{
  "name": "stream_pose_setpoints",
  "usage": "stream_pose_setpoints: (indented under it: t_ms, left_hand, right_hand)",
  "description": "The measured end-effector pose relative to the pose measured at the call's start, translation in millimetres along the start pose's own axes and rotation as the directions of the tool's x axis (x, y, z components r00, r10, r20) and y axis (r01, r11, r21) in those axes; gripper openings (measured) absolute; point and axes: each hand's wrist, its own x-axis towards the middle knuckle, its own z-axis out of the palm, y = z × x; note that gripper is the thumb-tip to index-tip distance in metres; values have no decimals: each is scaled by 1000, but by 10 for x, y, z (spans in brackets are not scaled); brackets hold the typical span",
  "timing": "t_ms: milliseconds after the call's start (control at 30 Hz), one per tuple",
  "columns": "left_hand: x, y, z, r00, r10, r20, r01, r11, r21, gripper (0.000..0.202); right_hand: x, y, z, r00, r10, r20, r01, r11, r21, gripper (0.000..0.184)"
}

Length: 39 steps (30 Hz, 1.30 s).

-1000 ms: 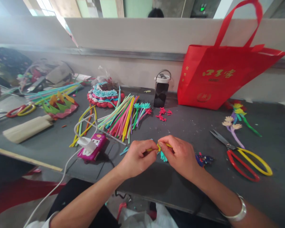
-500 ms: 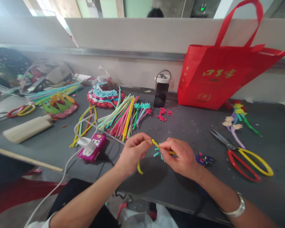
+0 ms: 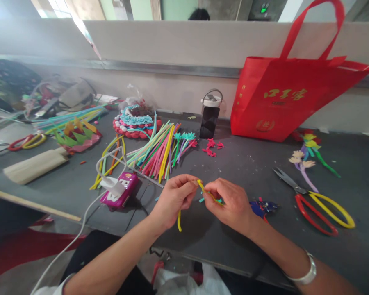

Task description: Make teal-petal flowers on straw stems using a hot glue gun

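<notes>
A yellow pipe cleaner (image 3: 179,221) runs between my two hands above the dark table. My left hand (image 3: 176,197) pinches it between thumb and fingertips, and one end dangles below the palm. With thumb and forefinger closed, my right hand (image 3: 229,200) grips the same piece just to the right; a short bent stretch shows between the fingertips. Small teal pieces (image 3: 202,200) lie on the table, partly hidden behind the right hand. A dark blue object (image 3: 262,207) with red bits sits beyond the right wrist. It is partly covered, and I cannot make out what it is.
Scissors (image 3: 316,203) with red and yellow handles lie open at right, near finished pipe-cleaner flowers (image 3: 307,159). A red bag (image 3: 270,98) and a bottle (image 3: 211,102) stand behind. Colored pipe cleaners (image 3: 155,153) fan out beside a purple power strip (image 3: 120,191) with a trailing cord.
My right hand has shifted slightly left, closer to the left fingertips. The yellow pipe cleaner's dangling end hangs straighter and a little lower.
</notes>
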Motion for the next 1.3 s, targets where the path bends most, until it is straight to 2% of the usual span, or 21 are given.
stream_pose_setpoints:
  t_ms: [100,200,333,467,567,667,800,967,1033,1100,1200,1300]
  left_hand:
    - [5,-19,1,998,60,-1,-60,995,74,19]
    - [16,-58,-8,990,144,-1,-141,967,215,19]
    - [18,-105,-33,951,307,21,-281,838,469,18]
    - [4,-142,-33,925,379,38,-336,765,550,17]
    - [8,-156,-29,905,420,62,-365,693,622,16]
    - [20,-151,-46,884,436,165,-413,568,712,15]
    - [11,-114,-82,844,438,309,-497,424,757,15]
    - [-8,-66,-134,790,421,446,-589,317,743,15]
    - [-4,-49,-151,777,400,486,-615,320,720,14]
    - [0,-24,-159,779,385,495,-621,364,694,13]
    - [-1,15,-154,817,363,447,-576,495,651,15]
    - [-1,16,-148,873,322,367,-484,665,569,20]
  right_hand:
    - [-2,-14,-5,988,157,13,-157,984,80,7]
    - [13,-21,-17,989,151,-3,-150,986,74,6]
    - [31,-30,-26,999,-27,-23,25,996,-91,14]
    - [34,-47,-34,965,-250,73,260,909,-324,18]
    - [31,-54,-47,937,-329,119,348,844,-408,20]
    - [25,-44,-60,926,-347,150,378,825,-420,17]
    - [26,-10,-80,944,-304,128,329,873,-359,14]
    - [62,19,-135,994,-92,61,96,994,-54,11]
    - [80,17,-162,997,27,71,-32,997,69,9]
    - [93,4,-182,987,138,88,-151,976,155,7]
    - [97,-24,-185,955,274,114,-294,923,249,7]
    - [86,-51,-166,926,360,114,-377,873,308,12]
